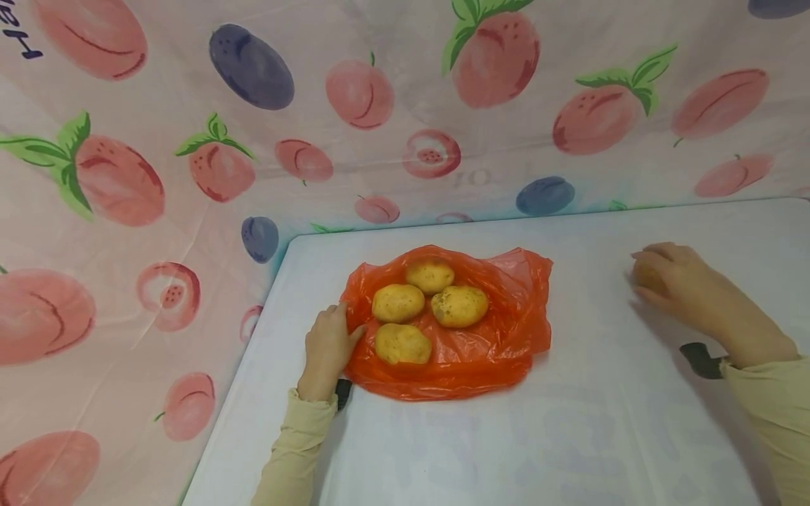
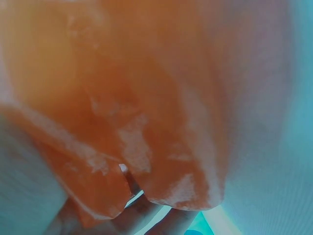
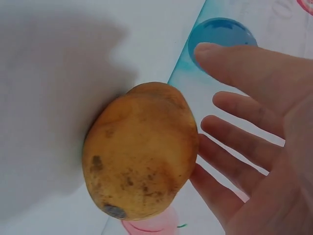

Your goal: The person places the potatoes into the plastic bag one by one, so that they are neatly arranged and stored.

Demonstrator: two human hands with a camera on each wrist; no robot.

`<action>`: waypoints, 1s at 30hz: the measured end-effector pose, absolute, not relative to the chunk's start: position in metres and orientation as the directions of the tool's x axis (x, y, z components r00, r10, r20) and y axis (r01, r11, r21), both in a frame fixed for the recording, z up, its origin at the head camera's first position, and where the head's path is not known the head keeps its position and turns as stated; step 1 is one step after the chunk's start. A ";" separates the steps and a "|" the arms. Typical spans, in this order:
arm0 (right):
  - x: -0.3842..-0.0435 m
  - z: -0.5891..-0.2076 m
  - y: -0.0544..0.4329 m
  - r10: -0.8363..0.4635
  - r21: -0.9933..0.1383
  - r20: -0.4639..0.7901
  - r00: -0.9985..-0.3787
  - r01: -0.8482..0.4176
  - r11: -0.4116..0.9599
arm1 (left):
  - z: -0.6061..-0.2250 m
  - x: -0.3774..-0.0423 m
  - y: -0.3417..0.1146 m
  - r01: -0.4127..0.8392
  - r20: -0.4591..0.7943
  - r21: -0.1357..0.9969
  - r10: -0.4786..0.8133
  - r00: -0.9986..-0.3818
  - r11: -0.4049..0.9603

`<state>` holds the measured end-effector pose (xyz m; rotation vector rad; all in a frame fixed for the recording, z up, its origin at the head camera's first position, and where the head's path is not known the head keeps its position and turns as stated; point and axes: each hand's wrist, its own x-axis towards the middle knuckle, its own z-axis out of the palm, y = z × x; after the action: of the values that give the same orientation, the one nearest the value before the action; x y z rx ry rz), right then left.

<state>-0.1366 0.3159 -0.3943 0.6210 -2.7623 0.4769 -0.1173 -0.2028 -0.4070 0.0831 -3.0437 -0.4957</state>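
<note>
Several yellow potatoes (image 1: pixel 459 306) lie on a spread, crumpled red plastic bag (image 1: pixel 468 344) on the table. At the bag's left edge, my left hand (image 1: pixel 325 348) pinches the film, thumb on the inner side and fingers outside. The red film (image 2: pixel 161 142) fills most of the left wrist view and covers part of the fingers. Far to the right, my right hand (image 1: pixel 686 292) is over another potato (image 1: pixel 650 277). In the right wrist view this potato (image 3: pixel 142 156), dark-spotted, lies beside the extended fingers, with fingertips at its edge and the thumb apart from it.
A white-covered table (image 1: pixel 506 450) carries everything. Behind it and on the left hangs a fruit-printed cloth (image 1: pixel 354 42), meeting the table's back and left edges. Dark straps (image 1: pixel 701 360) show at the wrists.
</note>
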 end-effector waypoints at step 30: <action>-0.146 -0.402 0.328 -0.235 -0.282 0.248 -0.940 -0.303 0.911 | -0.408 -0.118 -0.204 -0.030 0.049 0.303 -0.047 -0.998 0.953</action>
<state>-0.1459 0.3277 -0.4022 0.4079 -2.8642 0.4715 -0.1185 -0.2041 -0.4081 0.0608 -3.0494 -0.4715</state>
